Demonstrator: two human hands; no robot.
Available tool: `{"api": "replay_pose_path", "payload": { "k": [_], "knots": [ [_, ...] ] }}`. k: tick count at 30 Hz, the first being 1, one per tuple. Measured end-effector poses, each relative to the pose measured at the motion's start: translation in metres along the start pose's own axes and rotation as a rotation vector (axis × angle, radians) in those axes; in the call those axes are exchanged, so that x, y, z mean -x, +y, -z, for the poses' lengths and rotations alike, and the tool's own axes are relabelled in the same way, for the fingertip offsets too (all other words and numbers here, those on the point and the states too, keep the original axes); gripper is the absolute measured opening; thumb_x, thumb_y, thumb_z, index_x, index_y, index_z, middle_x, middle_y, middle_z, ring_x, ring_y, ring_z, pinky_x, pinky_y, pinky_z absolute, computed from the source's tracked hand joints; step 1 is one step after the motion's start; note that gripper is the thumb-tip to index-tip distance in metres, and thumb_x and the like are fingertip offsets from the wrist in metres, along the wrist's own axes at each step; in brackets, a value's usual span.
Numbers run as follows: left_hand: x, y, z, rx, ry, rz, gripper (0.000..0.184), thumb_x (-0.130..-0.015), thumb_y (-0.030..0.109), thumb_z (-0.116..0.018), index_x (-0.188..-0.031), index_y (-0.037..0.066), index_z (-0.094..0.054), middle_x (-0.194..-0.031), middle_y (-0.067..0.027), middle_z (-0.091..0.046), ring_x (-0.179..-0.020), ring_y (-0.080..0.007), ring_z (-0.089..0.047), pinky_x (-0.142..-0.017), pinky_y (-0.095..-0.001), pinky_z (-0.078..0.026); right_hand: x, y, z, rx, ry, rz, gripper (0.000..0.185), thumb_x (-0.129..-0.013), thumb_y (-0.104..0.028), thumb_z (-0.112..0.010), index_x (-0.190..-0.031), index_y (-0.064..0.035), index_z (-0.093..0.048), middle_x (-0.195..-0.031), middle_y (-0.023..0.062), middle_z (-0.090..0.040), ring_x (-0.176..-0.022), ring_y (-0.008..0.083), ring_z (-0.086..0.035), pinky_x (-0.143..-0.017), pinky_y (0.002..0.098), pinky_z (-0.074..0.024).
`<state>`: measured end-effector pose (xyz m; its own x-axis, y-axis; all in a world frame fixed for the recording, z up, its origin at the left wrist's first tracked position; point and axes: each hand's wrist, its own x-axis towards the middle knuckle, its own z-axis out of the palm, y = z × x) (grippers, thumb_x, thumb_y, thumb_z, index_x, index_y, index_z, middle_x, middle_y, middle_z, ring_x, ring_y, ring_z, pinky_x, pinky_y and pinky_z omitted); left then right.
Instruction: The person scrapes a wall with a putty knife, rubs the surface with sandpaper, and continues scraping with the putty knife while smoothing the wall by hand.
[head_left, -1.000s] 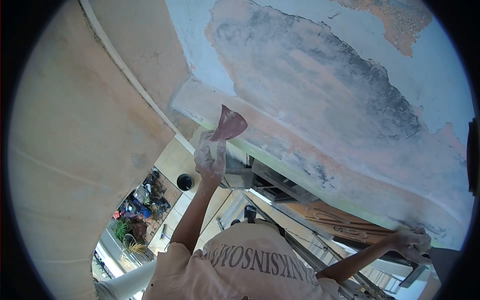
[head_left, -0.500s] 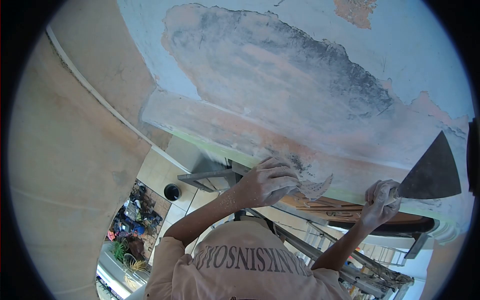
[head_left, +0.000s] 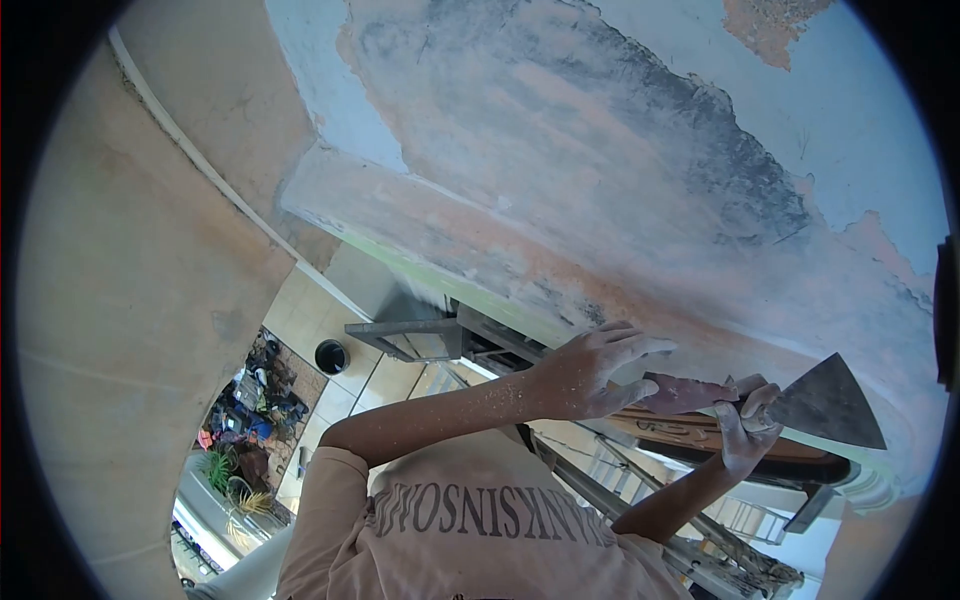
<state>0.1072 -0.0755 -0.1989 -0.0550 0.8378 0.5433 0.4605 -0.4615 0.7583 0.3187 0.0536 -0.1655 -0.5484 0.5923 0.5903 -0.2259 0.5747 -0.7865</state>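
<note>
My left hand (head_left: 598,372) is dusted white, its fingers and thumb apart. It is beside the left end of a crumpled reddish strip that looks like sandpaper (head_left: 688,394). My right hand (head_left: 750,418) closes around the handle of a putty knife (head_left: 830,405), whose wide grey blade points right. Its fingers also pinch the right end of the sandpaper. Above both hands is a patched wall (head_left: 560,150), with grey and pinkish bare areas ringed by flaking pale blue paint. A ledge (head_left: 520,255) runs along its lower side.
Far below, a black bucket (head_left: 332,356) stands on floor tiles. A heap of mixed items (head_left: 255,400) lies at lower left, near plants (head_left: 220,468). Metal framing (head_left: 405,340) and a brown carved panel (head_left: 660,428) are beneath the ledge. A curved beige surface (head_left: 150,330) fills the left.
The sandpaper has passed from my left hand to my right hand, beside the putty knife. My left hand has moved right and opened. The putty knife has dropped lower and its blade has turned.
</note>
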Motion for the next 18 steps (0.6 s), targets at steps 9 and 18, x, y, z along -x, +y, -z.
{"api": "replay_pose_path", "payload": {
  "k": [9,18],
  "knots": [
    [0.045,-0.037,0.012,-0.903,-0.317,-0.263,0.065,-0.081,0.037,-0.063,-0.132,0.001,-0.044,-0.14,-0.015,-0.04,-0.133,-0.0269,-0.035,-0.109,-0.0452,-0.028,-0.007,-0.005,0.024,-0.328,0.233,0.096,0.037,-0.079,-0.002,-0.07,-0.083,-0.0138,-0.035,-0.078,0.0032,-0.046,-0.048,0.005,-0.041,-0.038,0.0185,-0.0327],
    [0.044,-0.02,0.088,-0.961,-0.284,0.001,0.073,-0.085,0.053,-0.054,-0.134,0.0,-0.042,-0.142,-0.0156,-0.038,-0.136,-0.0284,-0.029,-0.109,-0.0481,-0.027,-0.009,-0.006,0.018,-0.328,0.22,0.072,0.036,-0.079,-0.001,-0.069,-0.083,-0.0128,-0.035,-0.079,0.0047,-0.049,-0.048,0.0051,-0.043,-0.038,0.0192,-0.0338]
  ]
}}
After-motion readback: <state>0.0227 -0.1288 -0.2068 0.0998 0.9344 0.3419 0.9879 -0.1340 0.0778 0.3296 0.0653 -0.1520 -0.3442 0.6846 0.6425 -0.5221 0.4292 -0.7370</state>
